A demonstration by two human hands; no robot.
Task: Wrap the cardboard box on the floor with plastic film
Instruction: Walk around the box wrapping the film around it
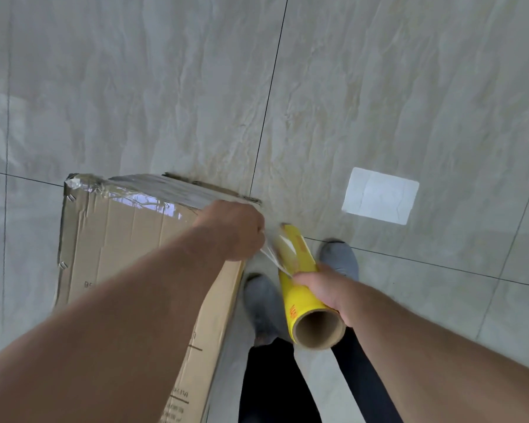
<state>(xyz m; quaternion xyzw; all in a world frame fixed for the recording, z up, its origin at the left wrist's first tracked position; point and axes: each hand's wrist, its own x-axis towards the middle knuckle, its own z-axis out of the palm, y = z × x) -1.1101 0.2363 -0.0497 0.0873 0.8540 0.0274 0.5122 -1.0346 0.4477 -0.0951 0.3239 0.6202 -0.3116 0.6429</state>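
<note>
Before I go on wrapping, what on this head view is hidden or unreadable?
- Brown cardboard box: near end cut off by the frame's bottom edge and the left forearm.
- Left hand fingertips: curled out of sight.
- Yellow film roll print: blurred.
- Box lettering: too small.

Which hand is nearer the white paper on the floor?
Right. The right hand grips the yellow film roll, below-left of the white paper; the left hand is farther left, over the cardboard box.

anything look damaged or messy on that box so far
Yes. The cardboard box has a crumpled far-left corner where the plastic film is bunched and wrinkled, not smooth. A white sheet lies loose on the floor.
</note>
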